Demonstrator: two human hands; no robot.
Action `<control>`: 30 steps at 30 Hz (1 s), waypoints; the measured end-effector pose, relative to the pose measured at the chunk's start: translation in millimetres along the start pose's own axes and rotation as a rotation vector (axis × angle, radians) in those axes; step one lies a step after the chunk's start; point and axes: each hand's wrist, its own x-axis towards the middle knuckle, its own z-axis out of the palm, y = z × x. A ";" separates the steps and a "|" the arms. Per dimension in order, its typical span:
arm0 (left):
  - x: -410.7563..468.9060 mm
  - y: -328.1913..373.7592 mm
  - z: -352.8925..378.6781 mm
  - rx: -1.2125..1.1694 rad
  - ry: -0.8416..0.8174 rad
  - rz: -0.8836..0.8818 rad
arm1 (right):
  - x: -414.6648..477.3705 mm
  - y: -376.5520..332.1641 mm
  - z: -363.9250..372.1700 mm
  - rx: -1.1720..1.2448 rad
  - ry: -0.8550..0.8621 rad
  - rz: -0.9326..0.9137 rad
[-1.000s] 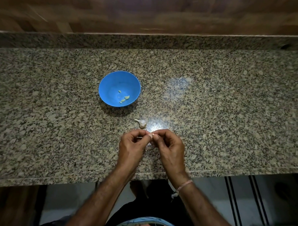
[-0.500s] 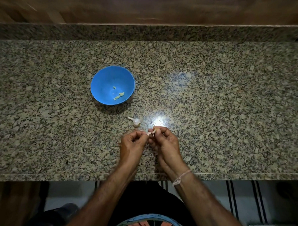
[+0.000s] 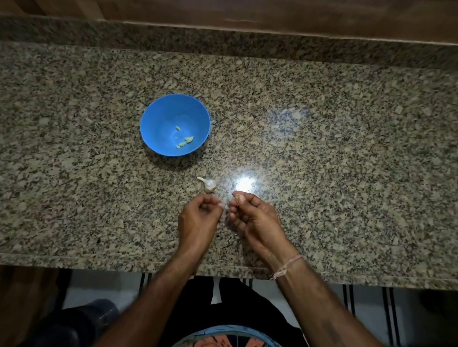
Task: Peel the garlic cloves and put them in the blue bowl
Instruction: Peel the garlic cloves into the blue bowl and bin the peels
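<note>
Garlic clove (image 3: 237,199) sits pinched in the fingertips of the right grip (image 3: 252,219), over the surface (image 3: 353,178) near the middle of its front edge. The left grip (image 3: 198,216) is just beside it, fingers curled; blur hides whether it pinches anything. A garlic piece (image 3: 209,185) lies just beyond. Peeled cloves (image 3: 185,141) lie in the blue bowl (image 3: 159,118), left of centre.

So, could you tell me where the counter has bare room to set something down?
The speckled granite counter is bare right of the right hand and left of the round blue plastic bowl. Crowded: between bowl and left hand, around the white garlic piece.
</note>
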 end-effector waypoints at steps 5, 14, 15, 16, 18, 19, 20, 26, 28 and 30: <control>-5.9 2.7 0.5 -0.097 -0.049 0.133 | -6.4 3.0 -1.4 -0.148 -0.026 -0.036; -11.7 -4.8 -5.0 -0.019 -0.030 0.198 | -18.0 -1.6 -3.5 -0.387 -0.026 -0.135; -12.2 -4.5 -5.7 -0.012 -0.025 0.193 | -18.9 -1.7 -3.7 -0.417 -0.018 -0.151; -12.6 -4.4 -6.6 -0.002 -0.023 0.197 | -19.8 -2.2 -4.2 -0.444 -0.011 -0.166; -13.2 -4.3 -8.5 0.036 -0.019 0.227 | -21.7 -2.8 -4.6 -0.485 0.003 -0.195; -13.8 -4.3 -9.1 0.057 -0.017 0.247 | -22.5 -3.1 -4.8 -0.499 0.007 -0.209; -14.2 -4.7 -9.3 0.078 -0.014 0.267 | -23.0 -3.2 -5.1 -0.512 0.010 -0.224; -16.7 -4.2 -5.3 0.209 0.045 0.352 | -25.4 -0.7 -6.6 -0.575 0.027 -0.292; -18.5 -1.6 -2.3 0.271 0.083 0.367 | -25.0 0.5 -6.8 -0.583 0.038 -0.299; -20.7 1.6 0.6 0.328 0.121 0.368 | -23.9 1.1 -6.4 -0.580 0.043 -0.297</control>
